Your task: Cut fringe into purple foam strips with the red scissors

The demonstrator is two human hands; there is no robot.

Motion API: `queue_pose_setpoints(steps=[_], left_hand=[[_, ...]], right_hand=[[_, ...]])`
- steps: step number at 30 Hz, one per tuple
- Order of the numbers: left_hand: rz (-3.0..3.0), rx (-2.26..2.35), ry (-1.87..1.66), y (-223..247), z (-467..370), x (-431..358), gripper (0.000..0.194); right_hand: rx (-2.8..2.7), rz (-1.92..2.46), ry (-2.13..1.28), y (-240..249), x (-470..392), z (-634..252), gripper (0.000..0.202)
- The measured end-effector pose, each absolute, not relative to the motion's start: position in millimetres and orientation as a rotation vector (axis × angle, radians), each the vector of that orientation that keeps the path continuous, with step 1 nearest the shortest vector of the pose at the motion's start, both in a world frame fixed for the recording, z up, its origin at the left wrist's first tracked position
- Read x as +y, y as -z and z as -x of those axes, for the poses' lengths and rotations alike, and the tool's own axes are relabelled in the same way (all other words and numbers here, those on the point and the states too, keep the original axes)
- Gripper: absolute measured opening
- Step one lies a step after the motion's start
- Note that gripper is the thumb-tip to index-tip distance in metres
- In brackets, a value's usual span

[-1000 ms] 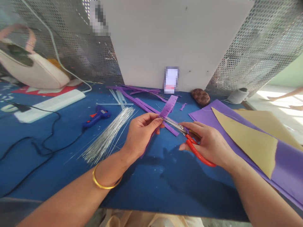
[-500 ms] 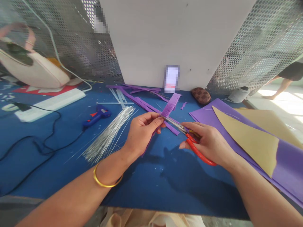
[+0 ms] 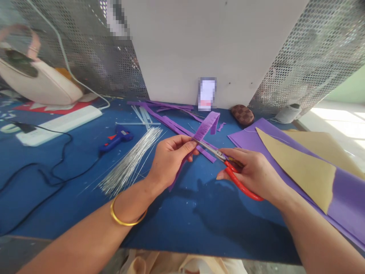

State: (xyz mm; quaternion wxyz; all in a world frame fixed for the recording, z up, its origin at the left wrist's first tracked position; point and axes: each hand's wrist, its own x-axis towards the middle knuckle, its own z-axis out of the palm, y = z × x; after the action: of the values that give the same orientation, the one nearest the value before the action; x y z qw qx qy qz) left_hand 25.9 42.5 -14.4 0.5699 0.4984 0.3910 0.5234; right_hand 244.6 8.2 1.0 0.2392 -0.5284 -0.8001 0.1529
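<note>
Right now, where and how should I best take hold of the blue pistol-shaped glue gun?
Take the blue pistol-shaped glue gun by its handle, probably from above and the near side: it lies flat, handle angled toward you, red trigger on the far side.

The purple strip [image 3: 207, 125], at about 2 o'clock from the left hand [image 3: 172, 158], has changed shape: its raised part reached up fairly straight a second ago, and now its fold lies farther toward 3 o'clock, with the free end hanging down toward 6 o'clock in plain sight. The red handle of the scissors [image 3: 245, 189] reaches slightly farther toward 4 o'clock. At 3 o'clock, the bare legs seen earlier over the sunlit floor [image 3: 335, 116], lastly with dark shorts, have left the view.
</note>
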Motion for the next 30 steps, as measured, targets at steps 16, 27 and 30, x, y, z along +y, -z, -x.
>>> queue_pose_setpoints(steps=[16,27,30], left_hand=[[-1.103,0.877,-1.222,11.0,-27.5,41.8,0.011],[-1.14,0.894,-1.243,11.7,-27.5,41.9,0.01],[-1.135,0.909,-1.245,11.4,-27.9,42.3,0.01]], right_hand=[[-2.149,1.46,-0.477,-3.5,9.2,-248.4,0.053],[-2.157,1.519,-0.445,-3.1,9.6,-245.1,0.056],[-2.172,1.543,-0.43,-4.2,8.9,-244.6,0.057]])
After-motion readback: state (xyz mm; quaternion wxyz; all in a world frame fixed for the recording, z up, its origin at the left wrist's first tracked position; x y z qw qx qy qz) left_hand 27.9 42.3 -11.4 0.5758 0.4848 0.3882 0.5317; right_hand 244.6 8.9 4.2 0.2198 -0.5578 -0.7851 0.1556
